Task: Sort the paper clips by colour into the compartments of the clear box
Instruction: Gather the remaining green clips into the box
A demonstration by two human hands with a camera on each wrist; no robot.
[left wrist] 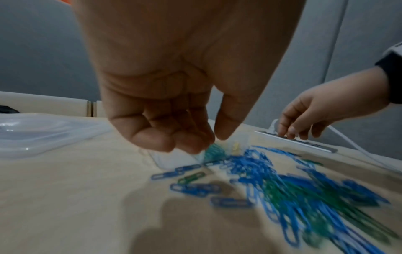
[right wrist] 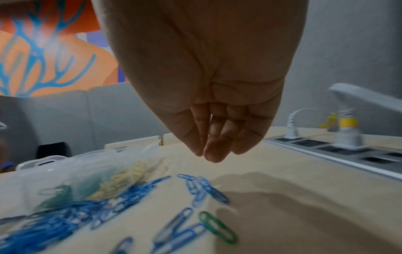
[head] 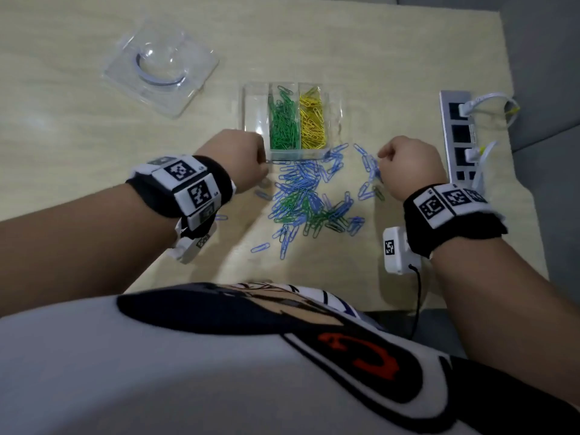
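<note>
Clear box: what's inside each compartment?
The clear plastic compartment box holds green paper clips in the middle and yellow paper clips to their right. The left compartment looks empty; the left hand covers its near corner.

Dim, flat overhead light is casting soft hand shadows on the table [head: 314,42]. Wrist views are blurring at lower edges; wide-angle bending is showing at frame borders.

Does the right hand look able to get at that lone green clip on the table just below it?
Probably yes: the green clip lies apart from the pile, and the right hand hovers just above with nothing between.
</note>
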